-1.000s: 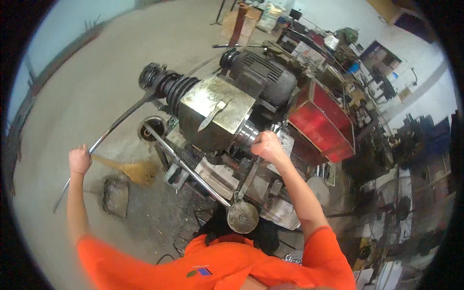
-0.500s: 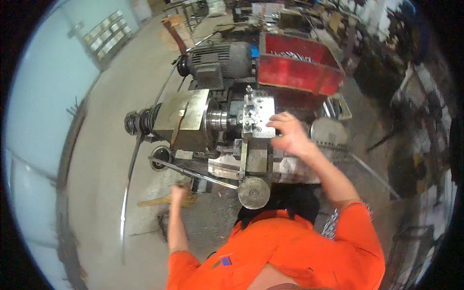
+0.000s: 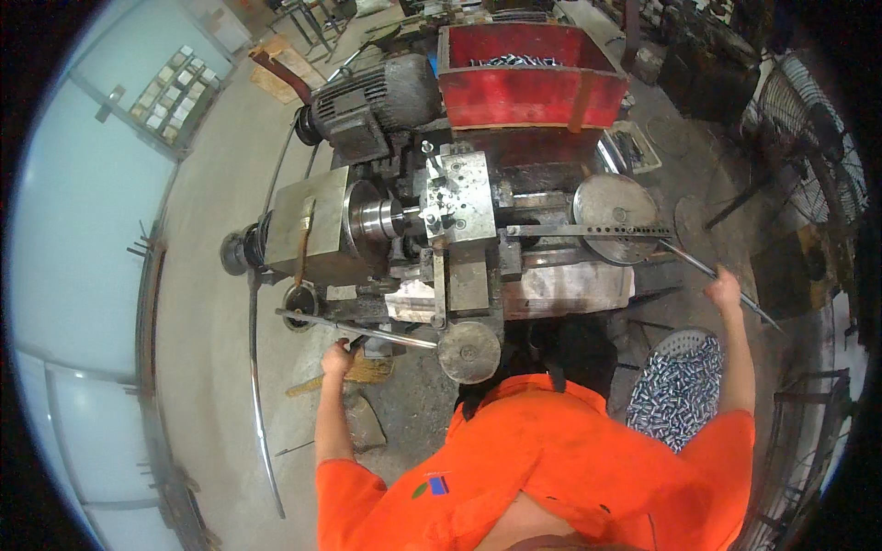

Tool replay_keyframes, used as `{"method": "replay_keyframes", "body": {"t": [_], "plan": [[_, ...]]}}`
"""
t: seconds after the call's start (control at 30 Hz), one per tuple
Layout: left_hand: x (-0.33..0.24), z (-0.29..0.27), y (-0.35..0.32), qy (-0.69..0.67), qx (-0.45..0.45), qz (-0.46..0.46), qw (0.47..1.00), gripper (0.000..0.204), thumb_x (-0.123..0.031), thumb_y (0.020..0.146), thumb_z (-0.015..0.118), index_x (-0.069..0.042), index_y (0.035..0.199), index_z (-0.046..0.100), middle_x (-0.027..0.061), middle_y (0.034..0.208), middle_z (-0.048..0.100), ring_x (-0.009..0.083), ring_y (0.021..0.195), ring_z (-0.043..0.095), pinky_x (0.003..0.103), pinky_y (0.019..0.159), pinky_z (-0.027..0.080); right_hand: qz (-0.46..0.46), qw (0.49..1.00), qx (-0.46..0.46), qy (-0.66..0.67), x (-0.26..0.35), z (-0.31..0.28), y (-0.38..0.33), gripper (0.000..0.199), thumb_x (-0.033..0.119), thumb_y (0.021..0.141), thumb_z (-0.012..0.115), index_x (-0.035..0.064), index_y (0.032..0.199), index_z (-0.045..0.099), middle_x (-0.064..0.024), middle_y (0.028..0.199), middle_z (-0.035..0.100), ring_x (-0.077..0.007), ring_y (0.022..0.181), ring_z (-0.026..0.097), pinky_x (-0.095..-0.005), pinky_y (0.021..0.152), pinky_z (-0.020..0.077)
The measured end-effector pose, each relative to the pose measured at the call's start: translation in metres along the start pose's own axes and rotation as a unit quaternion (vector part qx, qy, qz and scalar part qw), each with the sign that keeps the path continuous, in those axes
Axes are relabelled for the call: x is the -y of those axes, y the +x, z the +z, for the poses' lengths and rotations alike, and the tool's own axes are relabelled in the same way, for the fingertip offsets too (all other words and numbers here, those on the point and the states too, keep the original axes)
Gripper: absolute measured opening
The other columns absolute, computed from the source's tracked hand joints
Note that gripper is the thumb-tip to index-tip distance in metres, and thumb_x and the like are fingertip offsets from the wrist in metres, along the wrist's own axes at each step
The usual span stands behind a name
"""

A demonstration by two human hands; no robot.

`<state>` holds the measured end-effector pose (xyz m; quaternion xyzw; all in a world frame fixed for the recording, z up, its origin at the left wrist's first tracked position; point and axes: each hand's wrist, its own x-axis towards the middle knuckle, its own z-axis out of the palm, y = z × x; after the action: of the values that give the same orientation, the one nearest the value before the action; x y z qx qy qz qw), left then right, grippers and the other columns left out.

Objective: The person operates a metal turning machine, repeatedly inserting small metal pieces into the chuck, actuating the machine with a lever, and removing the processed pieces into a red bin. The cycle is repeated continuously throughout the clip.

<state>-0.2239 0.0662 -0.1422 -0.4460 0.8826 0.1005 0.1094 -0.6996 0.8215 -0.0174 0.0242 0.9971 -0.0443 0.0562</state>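
A grey lathe point(image 3: 459, 230) fills the middle of the view, with a chuck point(image 3: 375, 219) and a tool block point(image 3: 457, 195) on top. My left hand point(image 3: 337, 358) is closed around the dark end of a long steel lever point(image 3: 367, 331) that runs along the machine's front, left of a round handwheel point(image 3: 469, 351). My right hand point(image 3: 726, 288) is stretched out to the right and grips a thin metal rod point(image 3: 700, 268) that sticks out from the lathe's right end, beside a round steel disc point(image 3: 614, 207).
A red bin point(image 3: 525, 92) holding metal parts stands behind the lathe, with a grey motor point(image 3: 367, 101) to its left. A basket of short silver cylinders point(image 3: 678, 387) sits on the floor at my right. A long curved bar point(image 3: 255, 395) lies on the floor at left.
My left hand came in from the long bar at far left to the lever on the lathe's front. My right hand left the tool block and swung out to the thin rod.
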Motion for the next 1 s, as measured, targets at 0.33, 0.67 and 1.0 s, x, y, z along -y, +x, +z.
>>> {"method": "replay_keyframes", "body": {"t": [0.33,0.67,1.0], "plan": [[-0.061,-0.108,-0.037,-0.65,-0.136,-0.116,0.739,0.045,-0.037,0.089,0.055,0.007,0.101,0.056,0.0143,0.073,0.063,0.0208,0.054,0.063,0.028,0.048,0.051,0.01,0.995,-0.07,-0.07,-0.048,0.038,-0.073,0.026,0.019,0.065,0.056,0.0036,0.086,0.06,-0.018,0.081,0.062,-0.0393,0.079,0.06,-0.0474,0.072,0.0487],[-0.111,-0.09,-0.012,-0.692,-0.233,-0.091,0.677,0.022,-0.012,0.084,0.048,0.007,0.095,0.043,0.0172,0.07,0.058,0.0258,0.049,0.057,0.037,0.045,0.052,0.03,0.913,0.093,0.396,0.04,0.064,-0.228,0.025,0.012,0.063,0.053,0.0002,0.084,0.061,0.0016,0.059,0.046,-0.0094,0.056,0.041,-0.0266,0.05,0.0339],[-0.088,-0.076,-0.001,-0.628,-0.279,-0.088,0.721,0.027,-0.019,0.084,0.052,0.006,0.095,0.051,0.014,0.065,0.057,0.0226,0.048,0.056,0.033,0.045,0.05,0.064,0.85,0.145,0.503,0.056,0.056,-0.237,0.019,0.012,0.061,0.057,0.0029,0.077,0.055,0.003,0.057,0.038,-0.0091,0.053,0.035,-0.0285,0.045,0.0276]]}}
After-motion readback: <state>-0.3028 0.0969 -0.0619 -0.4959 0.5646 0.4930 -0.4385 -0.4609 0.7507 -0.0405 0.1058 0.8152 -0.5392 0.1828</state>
